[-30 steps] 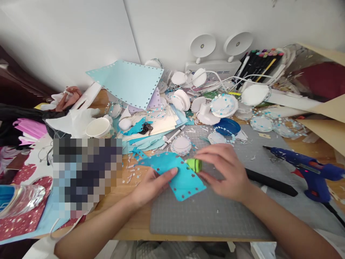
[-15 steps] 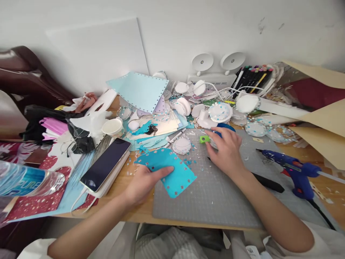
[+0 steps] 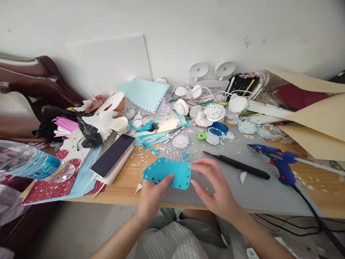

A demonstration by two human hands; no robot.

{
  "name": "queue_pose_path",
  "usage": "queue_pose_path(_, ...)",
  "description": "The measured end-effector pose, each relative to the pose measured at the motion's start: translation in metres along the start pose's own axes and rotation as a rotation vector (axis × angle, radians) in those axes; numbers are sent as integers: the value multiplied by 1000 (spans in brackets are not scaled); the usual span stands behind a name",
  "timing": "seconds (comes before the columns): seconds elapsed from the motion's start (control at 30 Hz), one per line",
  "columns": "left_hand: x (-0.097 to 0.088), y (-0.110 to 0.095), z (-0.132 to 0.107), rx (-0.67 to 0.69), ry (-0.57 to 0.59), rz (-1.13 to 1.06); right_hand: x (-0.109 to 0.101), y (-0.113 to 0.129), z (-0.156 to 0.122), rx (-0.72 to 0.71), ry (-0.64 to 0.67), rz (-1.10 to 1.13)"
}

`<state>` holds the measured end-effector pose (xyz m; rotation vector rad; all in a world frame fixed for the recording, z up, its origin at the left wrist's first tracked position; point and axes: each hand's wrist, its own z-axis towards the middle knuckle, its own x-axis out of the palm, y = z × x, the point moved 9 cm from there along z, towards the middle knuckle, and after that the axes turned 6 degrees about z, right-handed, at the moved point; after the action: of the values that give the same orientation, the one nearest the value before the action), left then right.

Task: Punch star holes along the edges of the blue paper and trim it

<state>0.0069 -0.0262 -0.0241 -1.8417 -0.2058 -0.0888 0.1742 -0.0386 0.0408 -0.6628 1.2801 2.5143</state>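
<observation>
My left hand (image 3: 153, 192) pinches a bright blue sheet of paper (image 3: 168, 171) whose edges are punched with small flower- or star-shaped holes. The thumb lies on top of the sheet. My right hand (image 3: 211, 183) is at the sheet's right edge, thumb and fingers apart, with nothing held between them. Beyond the hands, on the grey cutting mat (image 3: 229, 198), sits a small green punch (image 3: 201, 136). A black craft knife (image 3: 239, 167) lies to the right of my right hand. Blue paper scraps (image 3: 151, 147) are scattered behind the sheet.
A phone (image 3: 113, 154) rests on a white block at left, near a water bottle (image 3: 35, 162). On the right lies a blue glue gun (image 3: 280, 162) with its cord. White round pieces (image 3: 215, 112), papers and markers (image 3: 244, 84) crowd the back along the wall.
My right hand has left the green punch, which stays on the mat, and come back toward me to the blue sheet's right edge. My left hand still holds the sheet, now tilted differently.
</observation>
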Motion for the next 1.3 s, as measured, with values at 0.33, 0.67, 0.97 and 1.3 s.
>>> queue_pose_path(0.33,10,20,-22,-43,85,116,15,-40,-20,407,83,248)
queue_pose_path(0.67,5,-42,5,496,213,710,18,-41,1,267,323,24)
queue_pose_path(0.97,31,-29,17,672,469,1208,31,-44,2,173,366,-90)
queue_pose_path(1.3,38,-32,18,778,546,1431,40,-42,5,111,349,-169)
